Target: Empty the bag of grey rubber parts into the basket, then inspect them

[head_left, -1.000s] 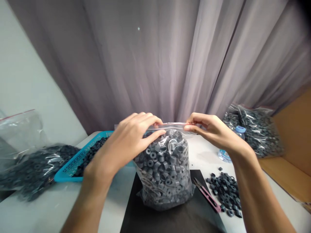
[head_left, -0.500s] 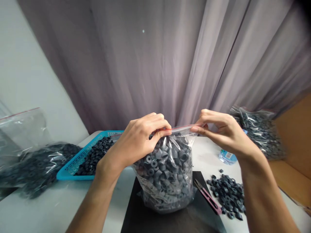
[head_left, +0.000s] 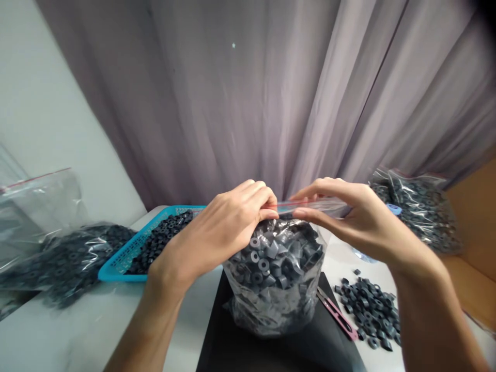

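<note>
A clear zip bag full of dark grey ring-shaped pieces stands upright on a black board. My left hand pinches the bag's top edge at its left part, with fingers closed round it. My right hand is at the right part of the red-lined zip strip, thumb in front and fingers behind, with a small gap showing between thumb and fingertips. The strip passes between them and runs on to the right behind the thumb.
A blue basket of dark pieces stands left, beside a filled bag. Pink-handled snips and a loose pile of pieces lie right. Another filled bag leans by a cardboard box. A grey curtain hangs behind.
My right hand has moved left along the zip strip, closer to my left hand, and its thumb and fingers have parted somewhat. The bag's upper part has tilted, showing more pieces.
</note>
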The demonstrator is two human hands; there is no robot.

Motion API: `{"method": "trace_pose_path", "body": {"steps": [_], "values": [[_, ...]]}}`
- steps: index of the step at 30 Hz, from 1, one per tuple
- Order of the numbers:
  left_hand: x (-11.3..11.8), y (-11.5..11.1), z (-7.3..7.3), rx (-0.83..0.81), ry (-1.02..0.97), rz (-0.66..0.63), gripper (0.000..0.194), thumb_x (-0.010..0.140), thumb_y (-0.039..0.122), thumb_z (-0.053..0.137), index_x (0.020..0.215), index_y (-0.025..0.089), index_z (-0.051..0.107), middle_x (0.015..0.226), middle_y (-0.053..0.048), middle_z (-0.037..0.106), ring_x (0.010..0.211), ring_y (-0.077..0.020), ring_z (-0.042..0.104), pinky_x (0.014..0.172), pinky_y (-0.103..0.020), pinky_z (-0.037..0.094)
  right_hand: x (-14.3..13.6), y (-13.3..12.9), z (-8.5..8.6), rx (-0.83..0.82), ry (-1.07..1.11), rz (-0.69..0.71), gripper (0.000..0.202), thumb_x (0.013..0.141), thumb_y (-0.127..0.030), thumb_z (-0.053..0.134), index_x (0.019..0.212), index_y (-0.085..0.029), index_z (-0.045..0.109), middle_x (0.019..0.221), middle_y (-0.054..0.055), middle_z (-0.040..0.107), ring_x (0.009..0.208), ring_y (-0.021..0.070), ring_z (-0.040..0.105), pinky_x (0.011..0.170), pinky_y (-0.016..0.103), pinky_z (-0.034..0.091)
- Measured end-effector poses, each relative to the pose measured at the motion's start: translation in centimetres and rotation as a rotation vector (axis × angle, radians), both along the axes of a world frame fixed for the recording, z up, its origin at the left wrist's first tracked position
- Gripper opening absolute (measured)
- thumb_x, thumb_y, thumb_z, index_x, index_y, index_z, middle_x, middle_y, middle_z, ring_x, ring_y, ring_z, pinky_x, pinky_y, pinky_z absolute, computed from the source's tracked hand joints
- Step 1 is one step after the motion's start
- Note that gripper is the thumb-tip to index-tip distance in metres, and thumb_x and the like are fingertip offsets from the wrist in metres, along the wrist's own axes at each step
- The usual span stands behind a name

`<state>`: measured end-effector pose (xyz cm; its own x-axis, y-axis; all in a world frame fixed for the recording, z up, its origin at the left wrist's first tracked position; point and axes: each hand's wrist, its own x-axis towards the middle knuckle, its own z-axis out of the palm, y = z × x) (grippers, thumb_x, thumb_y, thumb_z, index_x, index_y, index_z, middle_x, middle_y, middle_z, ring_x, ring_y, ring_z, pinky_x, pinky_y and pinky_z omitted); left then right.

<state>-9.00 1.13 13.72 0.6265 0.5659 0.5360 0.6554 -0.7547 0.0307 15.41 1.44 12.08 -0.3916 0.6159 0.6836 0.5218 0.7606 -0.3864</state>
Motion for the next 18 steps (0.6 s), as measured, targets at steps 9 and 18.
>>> {"method": "trace_pose_path", "body": {"steps": [9,18], "values": [[-1.1,-0.2,0.3,-0.049,-0.053,0.065,0.02,0.098,0.044,0.061,0.11,0.028,0.063,0.111,-0.001,0.068,0.104,-0.0208,0.064,0.088,-0.032,0.048,-0.9,0.6,-0.2,0.136,-0.086,0.002,0.013,0.098,-0.032,0.065,0.089,-0.026,0.072,0.091,0.004,0.072,0.086,0.0223,0.064,0.083,0.039,0.044],[-7.9,3.7,-1.0,-0.825,-0.224,0.024,0.077,0.084,0.061,0.071,0.148,0.03,0.042,0.146,-0.012,0.058,0.136,-0.0336,0.054,0.108,-0.047,0.048,-0.6,1.3,-0.6,0.037,0.178,0.053,0.018,0.095,-0.035,0.068,0.084,-0.021,0.07,0.085,0.005,0.068,0.079,0.0184,0.063,0.069,0.03,0.05]]}}
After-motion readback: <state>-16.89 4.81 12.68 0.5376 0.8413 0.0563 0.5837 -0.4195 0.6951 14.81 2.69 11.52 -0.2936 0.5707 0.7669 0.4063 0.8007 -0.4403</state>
